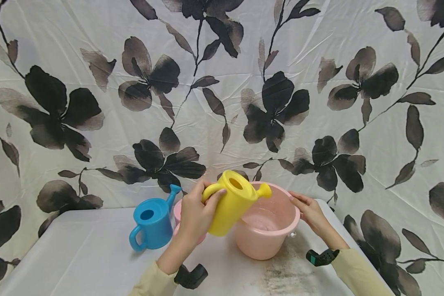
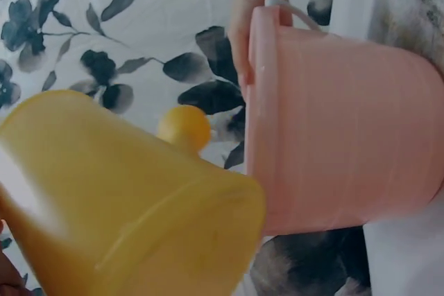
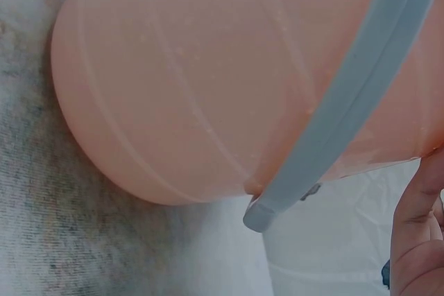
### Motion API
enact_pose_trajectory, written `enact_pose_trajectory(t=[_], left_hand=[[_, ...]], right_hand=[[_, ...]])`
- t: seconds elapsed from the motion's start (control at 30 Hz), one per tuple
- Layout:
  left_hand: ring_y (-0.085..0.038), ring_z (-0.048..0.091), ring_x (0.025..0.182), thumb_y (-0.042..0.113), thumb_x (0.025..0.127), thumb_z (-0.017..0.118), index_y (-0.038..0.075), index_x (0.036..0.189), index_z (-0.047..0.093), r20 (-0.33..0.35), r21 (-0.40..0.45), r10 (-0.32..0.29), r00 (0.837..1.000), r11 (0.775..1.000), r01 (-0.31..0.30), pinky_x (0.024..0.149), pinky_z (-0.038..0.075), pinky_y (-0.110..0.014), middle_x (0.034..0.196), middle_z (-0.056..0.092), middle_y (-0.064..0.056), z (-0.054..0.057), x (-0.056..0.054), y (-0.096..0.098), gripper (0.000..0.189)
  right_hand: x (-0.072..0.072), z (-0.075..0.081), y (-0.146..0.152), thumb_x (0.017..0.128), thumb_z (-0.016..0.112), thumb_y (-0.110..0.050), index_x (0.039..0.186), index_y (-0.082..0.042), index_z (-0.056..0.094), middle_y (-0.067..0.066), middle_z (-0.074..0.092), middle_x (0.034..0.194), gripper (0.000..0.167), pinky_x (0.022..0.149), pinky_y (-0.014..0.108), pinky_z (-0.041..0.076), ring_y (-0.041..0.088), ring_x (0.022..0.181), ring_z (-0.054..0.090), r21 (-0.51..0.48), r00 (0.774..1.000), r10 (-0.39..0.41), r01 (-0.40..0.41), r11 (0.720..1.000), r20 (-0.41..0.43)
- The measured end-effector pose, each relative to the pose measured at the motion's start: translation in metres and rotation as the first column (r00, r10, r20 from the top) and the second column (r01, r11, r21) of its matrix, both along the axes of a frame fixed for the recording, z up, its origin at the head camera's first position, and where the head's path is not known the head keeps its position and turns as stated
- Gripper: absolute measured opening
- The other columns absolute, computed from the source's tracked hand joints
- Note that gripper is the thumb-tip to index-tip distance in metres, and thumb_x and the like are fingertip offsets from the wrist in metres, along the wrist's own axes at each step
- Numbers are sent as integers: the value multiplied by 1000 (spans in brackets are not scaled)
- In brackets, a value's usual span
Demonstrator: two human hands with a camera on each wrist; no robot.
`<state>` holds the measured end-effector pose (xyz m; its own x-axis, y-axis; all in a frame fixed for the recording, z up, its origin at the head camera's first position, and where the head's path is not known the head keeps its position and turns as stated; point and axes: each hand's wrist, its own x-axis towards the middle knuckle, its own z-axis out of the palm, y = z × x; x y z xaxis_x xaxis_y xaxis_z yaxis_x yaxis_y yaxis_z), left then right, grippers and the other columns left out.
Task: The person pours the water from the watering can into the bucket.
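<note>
My left hand [image 1: 197, 213] grips the handle of a yellow watering can [image 1: 231, 205], raised off the table and tipped to the right. Its spout reaches over the left side of a pink bucket [image 1: 260, 244]. That bucket stands upright on the table. My right hand [image 1: 312, 211] holds the bucket's right rim, fingers over the edge. From the left wrist view, the can's base [image 2: 187, 254] faces the camera, beside the bucket wall [image 2: 347, 123]. A pale bail handle [image 3: 347, 95] hangs against the bucket in the right wrist view.
A blue watering can [image 1: 153, 226] stands on the white table [image 1: 85, 246] at the left. Beside it is a pink item [image 1: 177, 211], mostly hidden behind my left hand. Dark smudges [image 1: 292, 267] mark the tabletop before the bucket. A floral cloth [image 1: 222, 102] hangs behind.
</note>
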<state>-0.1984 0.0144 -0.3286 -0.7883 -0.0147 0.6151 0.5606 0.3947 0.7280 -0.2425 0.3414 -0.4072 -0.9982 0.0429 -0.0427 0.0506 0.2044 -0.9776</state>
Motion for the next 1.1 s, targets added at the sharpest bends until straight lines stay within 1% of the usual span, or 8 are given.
enact_pose_trajectory(t=[0.13,0.23,0.37,0.57,0.7,0.87,0.97,1.1], left_hand=[[-13,62,72,19,86,71,4,99,59,-33,81,-3,999,997,6,69,55,-22,89,68,-7,-12,3,0,23],[-14,64,75,16,87,70,2,98,58,-68,146,12,998,989,-2,72,56,-22,93,69,-8,-22,5,1,22],[-12,64,78,14,88,69,0,99,58,-89,239,36,995,971,-14,75,55,-20,94,69,-9,-32,7,5,21],[-4,60,83,9,89,67,-4,99,56,-138,332,94,986,942,-43,78,53,-17,95,64,-12,-42,10,6,20],[1,58,87,4,90,65,-8,101,54,-183,363,153,971,929,-78,78,52,-14,97,63,-15,-46,12,-2,20],[4,59,87,-1,90,62,-12,102,53,-203,389,206,957,914,-114,76,51,-12,98,64,-18,-47,16,-17,18],[1,58,84,1,92,61,-12,102,52,-191,420,239,952,897,-141,75,51,-12,96,63,-10,-44,19,-26,19],[-4,54,77,0,91,61,-15,99,50,-166,501,268,949,852,-152,70,50,-11,91,59,7,-40,21,-40,20]], right_hand=[[0,0,-1,99,51,-36,146,2,34,24,38,148,63,84,21,53,-6,98,59,-5,1000,-3,3,1000,3],[1,0,-1,99,51,-36,146,1,33,23,38,148,63,84,21,53,-6,98,59,-8,1000,0,0,1000,3],[1,0,-1,100,50,-36,147,1,33,24,37,149,62,84,21,53,-7,98,59,-8,1000,2,-2,1000,1],[2,1,-1,100,49,-36,146,2,32,25,36,149,63,84,21,53,-6,98,59,-9,1000,8,-8,1000,-6],[2,0,-2,100,49,-35,146,3,32,26,37,148,62,84,21,53,-7,98,59,-9,1000,20,-20,1000,-21],[1,0,-1,100,50,-35,145,4,34,24,41,146,61,84,20,53,-8,97,59,-4,999,17,-17,1000,-31],[1,0,0,100,50,-35,145,3,35,23,41,146,62,84,20,52,-9,98,58,-2,999,15,-15,1000,-32],[2,-1,0,100,50,-36,145,4,35,23,41,146,62,85,21,52,-8,99,58,6,999,15,-15,1000,-38]])
